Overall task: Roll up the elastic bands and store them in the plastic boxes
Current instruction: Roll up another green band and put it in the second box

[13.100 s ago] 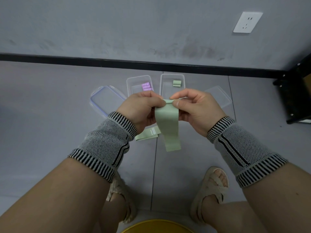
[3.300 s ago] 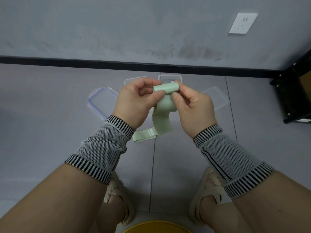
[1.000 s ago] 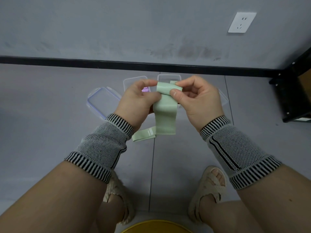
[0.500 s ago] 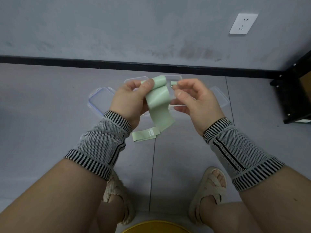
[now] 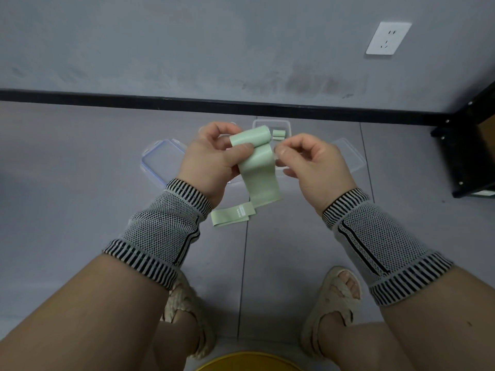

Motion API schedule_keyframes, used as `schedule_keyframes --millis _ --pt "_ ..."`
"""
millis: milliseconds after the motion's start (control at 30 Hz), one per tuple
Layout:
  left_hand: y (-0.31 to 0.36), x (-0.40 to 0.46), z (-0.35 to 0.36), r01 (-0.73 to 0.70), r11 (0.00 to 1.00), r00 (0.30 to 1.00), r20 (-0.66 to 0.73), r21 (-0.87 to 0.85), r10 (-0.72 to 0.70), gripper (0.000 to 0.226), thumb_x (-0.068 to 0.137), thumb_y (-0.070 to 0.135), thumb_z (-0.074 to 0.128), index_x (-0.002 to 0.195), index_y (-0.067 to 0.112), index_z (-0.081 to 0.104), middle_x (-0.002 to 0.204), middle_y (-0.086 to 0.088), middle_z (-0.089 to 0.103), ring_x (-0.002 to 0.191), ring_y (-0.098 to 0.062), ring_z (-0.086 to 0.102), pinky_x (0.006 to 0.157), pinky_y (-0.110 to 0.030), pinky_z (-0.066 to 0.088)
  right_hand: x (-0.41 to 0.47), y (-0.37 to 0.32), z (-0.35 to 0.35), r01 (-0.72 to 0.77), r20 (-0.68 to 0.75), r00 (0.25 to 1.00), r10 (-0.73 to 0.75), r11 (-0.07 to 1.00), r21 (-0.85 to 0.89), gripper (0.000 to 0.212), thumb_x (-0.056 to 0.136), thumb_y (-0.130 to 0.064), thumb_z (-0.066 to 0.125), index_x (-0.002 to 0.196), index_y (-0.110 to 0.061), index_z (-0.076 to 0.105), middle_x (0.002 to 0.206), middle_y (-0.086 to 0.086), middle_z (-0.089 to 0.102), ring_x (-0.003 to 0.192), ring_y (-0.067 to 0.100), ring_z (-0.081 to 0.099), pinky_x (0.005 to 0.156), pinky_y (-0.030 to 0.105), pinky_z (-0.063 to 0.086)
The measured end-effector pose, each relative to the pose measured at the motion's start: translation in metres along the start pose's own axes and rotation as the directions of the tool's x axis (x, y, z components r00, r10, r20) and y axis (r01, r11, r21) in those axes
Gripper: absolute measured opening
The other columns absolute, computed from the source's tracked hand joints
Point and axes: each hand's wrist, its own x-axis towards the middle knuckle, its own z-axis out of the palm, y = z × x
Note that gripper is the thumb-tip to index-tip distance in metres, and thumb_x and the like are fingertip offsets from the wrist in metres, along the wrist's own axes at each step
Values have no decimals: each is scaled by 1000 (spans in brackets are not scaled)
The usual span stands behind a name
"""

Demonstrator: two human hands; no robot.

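Green band pinched in left grip; right grip released, boxes behind.

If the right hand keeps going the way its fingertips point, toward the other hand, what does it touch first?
Most likely the green band hanging from the left hand. The right hand has its fingers right at the band's edge; whether they already touch is unclear.

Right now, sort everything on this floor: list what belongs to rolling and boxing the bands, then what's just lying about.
Job:
pale green elastic band, half rolled, pinched in left hand
right hand
flat green band on the floor
clear plastic box holding rolled green bands
blue-edged clear lid
plain clear lid

Lying about:
black metal rack
yellow round rim
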Motion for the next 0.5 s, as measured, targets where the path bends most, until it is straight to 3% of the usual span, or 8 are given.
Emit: schedule_keyframes --millis 67,133,200,333,400,500 --pt "-2 -1 0 -17 993 998 63 119 10 27 83 -10 60 88 15 53 87 -9 64 75 -24 61 69 -34 51 2 0 -2 -11 14 1000 10 999 36 16 88 -22 65 104 -23 64 102 3 67 94 18 66 86 38 55" --pt "-4 -4 1 -52 963 991 136 266 16 26 83 -7 62 88 18 53 85 -8 66 74 -22 59 69 -32 48 3 2 -5 -10 90 996 9 1000 12 29 85 -21 68 113 -26 62 102 2 65 89 17 65 86 37 55" --pt "-8 -5 3 -79 917 985 170 391 12 28 83 -3 65 88 20 50 83 -6 66 69 -19 59 66 -29 49 3 4 -6 0 159 987 19 993 -119 28 82 -19 71 108 -28 65 90 -3 65 78 14 63 87 39 55" --pt "-15 -5 6 -117 841 991 113 528 67 35 76 15 76 88 28 45 101 -7 65 79 -27 66 80 -43 54 5 4 -9 -44 217 972 93 975 -219 13 85 -22 68 98 -25 68 81 -2 69 74 19 66 78 37 57" --pt "-14 -4 6 -123 830 992 60 544 108 35 72 24 78 87 28 46 108 -3 62 84 -24 68 84 -44 54 6 3 -10 -73 218 969 115 979 -191 9 88 -20 65 97 -20 67 76 -2 67 68 13 63 69 29 55" --pt "-14 -1 5 -107 852 993 15 513 115 21 77 33 71 84 26 52 95 3 65 83 -16 65 85 -41 53 6 4 -7 -196 154 969 191 980 18 3 91 -16 61 90 -16 64 76 0 64 66 8 59 65 24 49"
